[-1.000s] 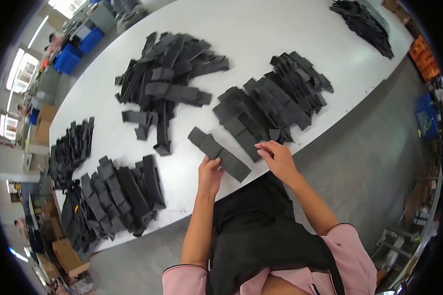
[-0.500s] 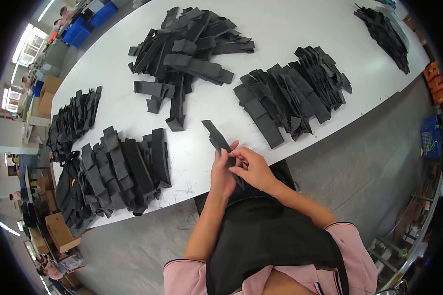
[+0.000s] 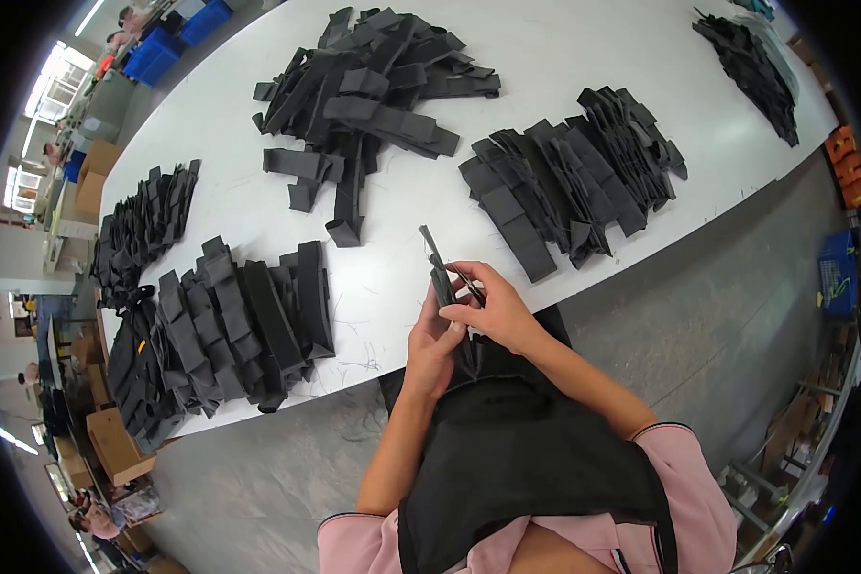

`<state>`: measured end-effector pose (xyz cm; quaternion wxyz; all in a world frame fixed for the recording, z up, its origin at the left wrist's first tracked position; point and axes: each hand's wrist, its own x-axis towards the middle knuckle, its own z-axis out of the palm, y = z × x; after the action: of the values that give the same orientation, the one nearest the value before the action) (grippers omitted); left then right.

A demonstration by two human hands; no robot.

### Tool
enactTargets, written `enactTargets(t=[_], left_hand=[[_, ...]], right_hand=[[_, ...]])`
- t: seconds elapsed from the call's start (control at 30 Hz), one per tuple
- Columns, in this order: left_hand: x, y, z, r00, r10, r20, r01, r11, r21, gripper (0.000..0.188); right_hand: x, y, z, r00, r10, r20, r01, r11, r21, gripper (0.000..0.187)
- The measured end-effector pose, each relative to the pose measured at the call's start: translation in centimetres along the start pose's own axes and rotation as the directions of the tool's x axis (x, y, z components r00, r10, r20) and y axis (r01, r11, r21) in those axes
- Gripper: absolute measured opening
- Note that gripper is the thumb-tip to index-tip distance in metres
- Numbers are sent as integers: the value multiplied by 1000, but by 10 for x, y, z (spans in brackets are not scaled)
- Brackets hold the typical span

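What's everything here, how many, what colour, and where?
Table: one, white, centre
Held strip: one, charcoal, centre
Small tool, kind unclear: one, dark, beside strip
Strip heap: one, charcoal, far middle
Right strip row: one, charcoal, table right
Left strip groups: about three, charcoal, table left
Bundle: one, black, far right
Bins: several, blue, upper left
Basket: one, blue, right
Unclear objects: several, orange, right
Cardboard boxes: several, brown, left
Other people: several, pink-clad, far left
Left hand: one, bare, holding strip
Right hand: one, bare, holding tool
Apron: one, black, bottom centre
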<state>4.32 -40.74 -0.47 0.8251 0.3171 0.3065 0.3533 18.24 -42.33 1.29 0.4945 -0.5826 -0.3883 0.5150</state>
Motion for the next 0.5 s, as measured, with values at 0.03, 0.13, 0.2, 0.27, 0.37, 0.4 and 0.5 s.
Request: enactTargets(t=[0.03, 0.13, 0.2, 0.27, 0.37, 0.4, 0.5], left_hand=[[-2, 3, 3, 1000, 20, -10, -19, 997, 73, 70], [-9, 0, -4, 989, -46, -142, 55, 997, 56, 61], [-7, -11, 1, 971, 103, -214, -20, 932, 362, 54], [-1, -20, 6, 935, 264, -236, -58, 770, 635, 47], [14, -19, 9, 897, 396, -196, -69, 563, 823, 37], [15, -15, 2, 909, 335, -249, -55, 687, 725, 35], [7, -15, -22, 956, 213, -200, -22, 735, 677, 25]], right_hand=[[1, -1, -1, 998, 52, 31, -55, 995, 81, 46], [1, 2, -4, 985, 153, 85, -165, 972, 168, 51], [-2, 14, -2, 1000, -19, 14, 22, 979, -205, 51], [-2, 22, 15, 988, -134, -77, 109, 958, -265, 51], [9, 34, 15, 884, -406, -232, 282, 859, -428, 47], [11, 38, 6, 887, -403, -228, 281, 860, -427, 47], [2, 37, -13, 953, -255, -164, 171, 899, -403, 36]])
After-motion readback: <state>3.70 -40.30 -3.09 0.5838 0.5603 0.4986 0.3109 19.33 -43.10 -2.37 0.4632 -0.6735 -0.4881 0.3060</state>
